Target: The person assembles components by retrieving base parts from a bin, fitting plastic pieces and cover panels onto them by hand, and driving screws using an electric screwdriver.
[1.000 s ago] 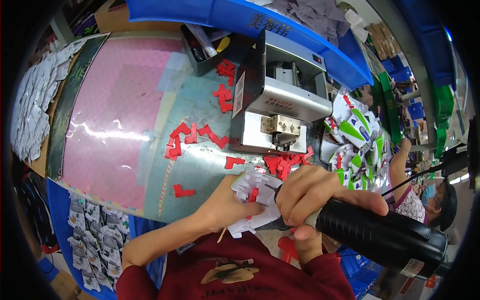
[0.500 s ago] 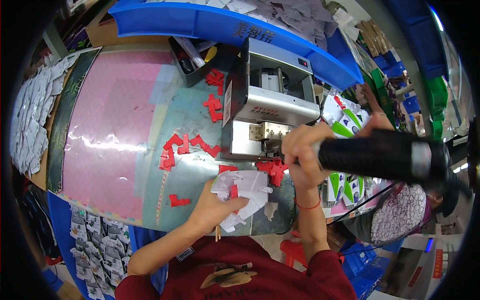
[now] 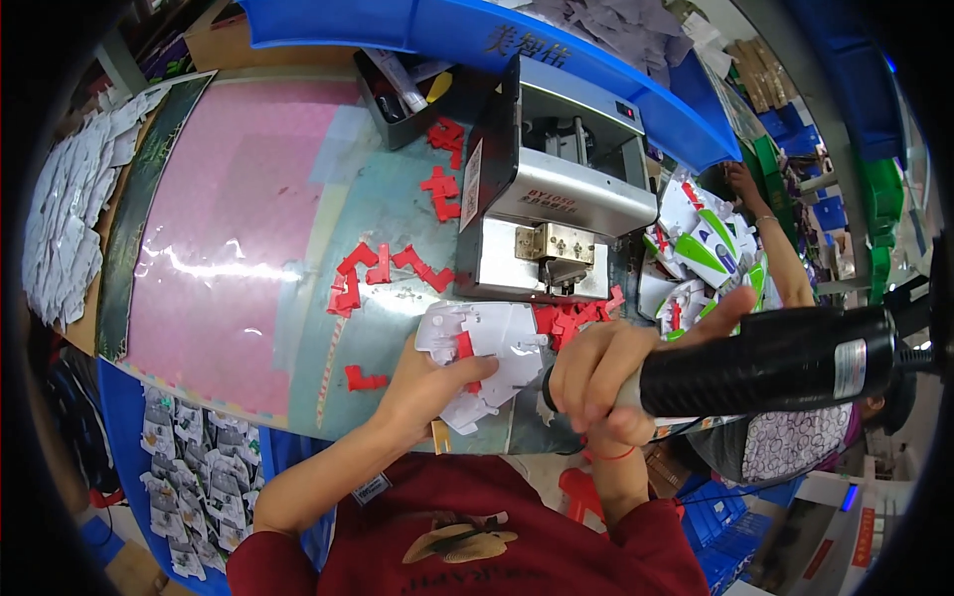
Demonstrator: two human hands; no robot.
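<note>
My left hand grips a white molded plastic shell above the table's near edge, its thumb across the shell's inner side. A small red plastic piece sits in the shell by that thumb. My right hand is wrapped round the front end of a black electric screwdriver, which lies roughly level and points left at the shell. The fingers hide the driver's tip, so I cannot tell whether it touches the shell. Loose red pieces lie in a heap just beyond both hands.
A metal screw feeder machine stands beyond my hands. More red L-shaped pieces are scattered left of it. A blue bin runs behind, with a dark tray of tubes. At right, another person's arm is near white-and-green shells.
My right hand has brought the screwdriver down and nearer to the shell. The other person's arm has shifted at the right. The whole view has moved slightly.
</note>
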